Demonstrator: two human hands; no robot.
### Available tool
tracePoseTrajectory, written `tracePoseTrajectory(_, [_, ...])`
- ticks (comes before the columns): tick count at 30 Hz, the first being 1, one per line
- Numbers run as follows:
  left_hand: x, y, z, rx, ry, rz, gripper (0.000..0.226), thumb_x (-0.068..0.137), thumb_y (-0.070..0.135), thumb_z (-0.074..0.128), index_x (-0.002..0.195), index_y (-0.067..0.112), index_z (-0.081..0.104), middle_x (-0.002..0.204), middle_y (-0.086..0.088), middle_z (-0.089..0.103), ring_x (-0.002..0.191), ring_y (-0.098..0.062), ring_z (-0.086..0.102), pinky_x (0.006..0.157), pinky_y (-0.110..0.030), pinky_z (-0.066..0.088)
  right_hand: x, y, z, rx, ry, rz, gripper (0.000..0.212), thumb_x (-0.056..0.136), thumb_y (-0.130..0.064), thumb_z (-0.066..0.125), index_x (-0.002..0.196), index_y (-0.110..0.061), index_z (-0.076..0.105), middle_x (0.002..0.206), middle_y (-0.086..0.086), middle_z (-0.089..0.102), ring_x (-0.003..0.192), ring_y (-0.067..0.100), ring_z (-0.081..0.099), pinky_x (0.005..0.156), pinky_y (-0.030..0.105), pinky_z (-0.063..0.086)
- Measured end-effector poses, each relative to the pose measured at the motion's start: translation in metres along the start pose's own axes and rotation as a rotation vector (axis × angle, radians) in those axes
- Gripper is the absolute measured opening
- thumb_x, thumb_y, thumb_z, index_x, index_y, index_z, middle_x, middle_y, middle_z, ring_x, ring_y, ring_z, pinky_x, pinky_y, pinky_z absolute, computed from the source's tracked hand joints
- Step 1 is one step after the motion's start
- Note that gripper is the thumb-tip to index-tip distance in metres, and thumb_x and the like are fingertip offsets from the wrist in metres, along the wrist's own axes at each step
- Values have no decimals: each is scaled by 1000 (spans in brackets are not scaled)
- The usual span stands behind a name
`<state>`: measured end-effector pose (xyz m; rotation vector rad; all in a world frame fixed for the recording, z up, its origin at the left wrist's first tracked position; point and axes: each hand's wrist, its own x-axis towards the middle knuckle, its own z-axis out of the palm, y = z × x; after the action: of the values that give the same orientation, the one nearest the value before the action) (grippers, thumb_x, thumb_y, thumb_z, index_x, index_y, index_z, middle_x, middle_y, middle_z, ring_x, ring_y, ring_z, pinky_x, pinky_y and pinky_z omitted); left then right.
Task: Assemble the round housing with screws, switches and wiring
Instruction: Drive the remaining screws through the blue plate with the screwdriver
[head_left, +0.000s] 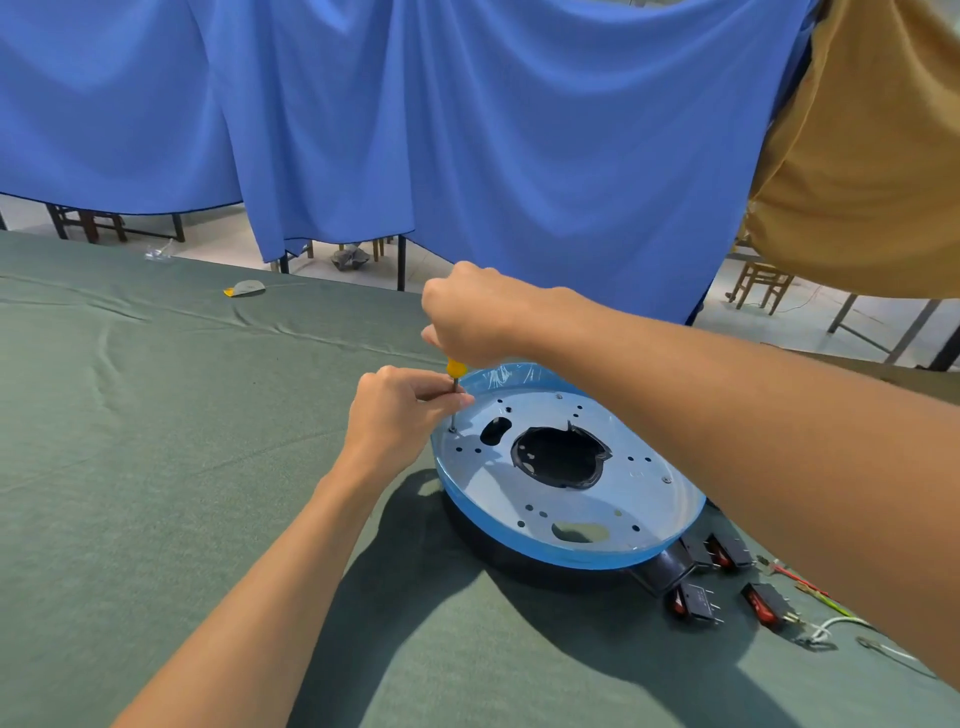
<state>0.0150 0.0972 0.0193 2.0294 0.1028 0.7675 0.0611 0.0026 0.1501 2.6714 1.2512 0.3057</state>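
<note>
The round housing (639, 499) sits on the bench (156, 441), right of centre. The right hand (478, 317) grips the screwdriver (456, 370). The left hand (400, 415) pinches its shaft above a rim hole (452, 430). A tilted tip could slip and scratch the housing.

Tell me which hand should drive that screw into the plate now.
Right. The right hand grips the yellow screwdriver by its handle from above; the left hand only pinches its shaft just above the round housing.
</note>
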Motion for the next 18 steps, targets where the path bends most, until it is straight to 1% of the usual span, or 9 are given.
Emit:
tracePoseTrajectory(3, [0,-2,-1,12,-23,12,6,81,17,78,76,15,79,70,-14,71,59,-28,51,64,-52,49,2,-2,-6,8,-67,-28,35,97,-37,52,69,-18,41,76,5,45,57,20,56,49,28,40])
tracePoseTrajectory(6, [0,-4,-3,-13,-74,-3,11,88,16,71,83,21,79,82,-2,76,74,-32,64,78,-53,52,3,-2,-12,-12,-123,-92,9,88,-25,65,86,-19,59,90,7,54,75,27,64,60,36,54])
tracePoseTrajectory(7, [0,-4,-3,-13,-93,-4,12,89,16,69,85,22,79,85,-1,77,75,-27,63,82,-54,52,3,0,-11,-6,-105,-87,10,88,-20,64,83,-20,56,88,6,51,74,26,62,59,35,52])
tracePoseTrajectory(9, [-1,-2,-2,2,-102,12,10,89,16,70,89,19,79,85,-5,76,73,-23,62,83,-54,51,1,3,-6,7,-43,-48,31,93,-24,59,69,-21,39,78,3,39,62,21,48,50,29,38])
tracePoseTrajectory(11, [-1,1,0,1,-49,1,8,82,16,78,89,14,80,80,1,75,77,-22,68,81,-48,55,-1,5,-1,15,0,-14,39,97,-28,50,65,-21,29,72,2,33,58,18,37,50,29,30])
tracePoseTrajectory(13, [-1,2,0,23,-34,-10,7,79,15,80,86,15,80,77,2,75,78,-24,69,77,-45,55,-2,5,-2,19,-37,8,39,96,-34,50,64,-20,33,71,3,38,59,19,43,52,29,35])
tracePoseTrajectory(15, [-1,1,-2,62,-81,3,6,83,14,76,87,16,80,79,-3,76,84,-29,68,78,-47,54,-1,3,-9,-13,-102,-31,30,90,-40,59,70,-20,49,77,3,50,67,23,58,56,32,46])
tracePoseTrajectory(17, [0,1,-3,58,-124,-5,10,87,13,72,93,16,79,86,1,77,93,-26,69,83,-47,54,0,2,-13,-10,-113,-85,15,87,-30,65,78,-21,55,83,4,54,79,26,62,58,33,49])
tracePoseTrajectory(18, [0,1,-4,49,-143,-8,12,89,13,70,97,15,78,88,5,77,95,-22,69,86,-45,54,0,2,-12,8,-87,-94,19,88,-24,63,74,-23,50,81,3,50,78,25,59,55,31,45])
